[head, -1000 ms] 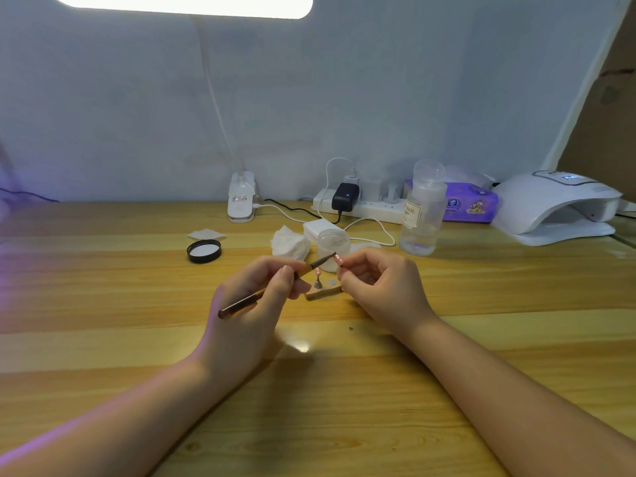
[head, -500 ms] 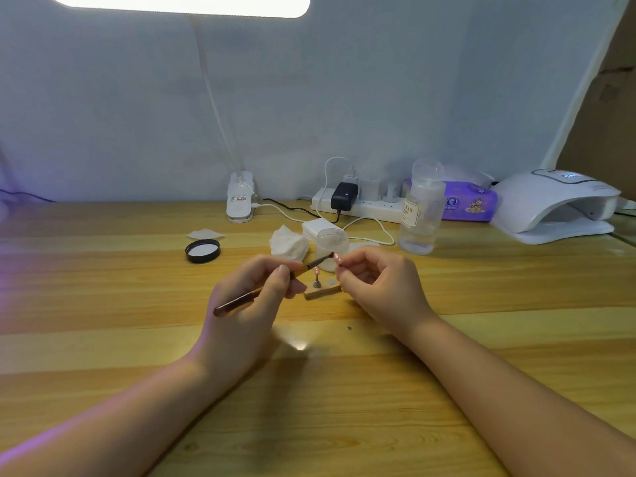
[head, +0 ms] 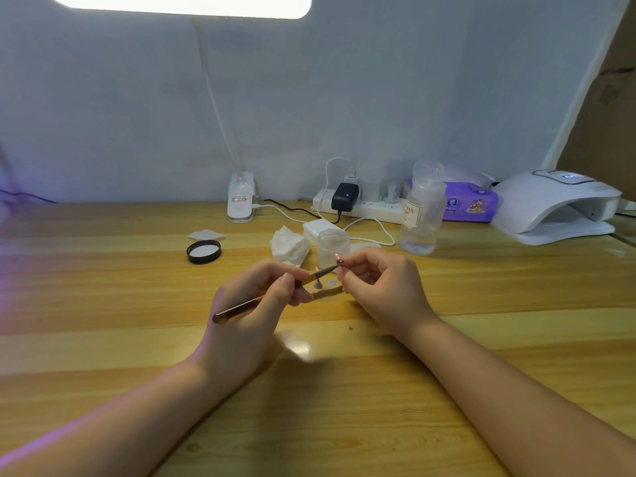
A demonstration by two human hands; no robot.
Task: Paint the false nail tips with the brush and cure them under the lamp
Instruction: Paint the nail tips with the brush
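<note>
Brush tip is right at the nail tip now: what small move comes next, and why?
Probably a short stroke along the nail tip. The left hand grips the brush with its bristles meeting the tip, which the right hand pinches; the curing lamp sits far right, so curing can wait.

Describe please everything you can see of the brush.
The brush is thin and long, with a dark brown glossy handle, a golden-looking band near the front and a darker narrow tip. It lies slanted, the rounded back end low on the left, the tip higher on the right. The left hand pinches it near the front between thumb and fingers, above the table. Its tip reaches the small pink nail tip that the right hand pinches; whether it really touches cannot be told. The bristles are too small to see.
</note>
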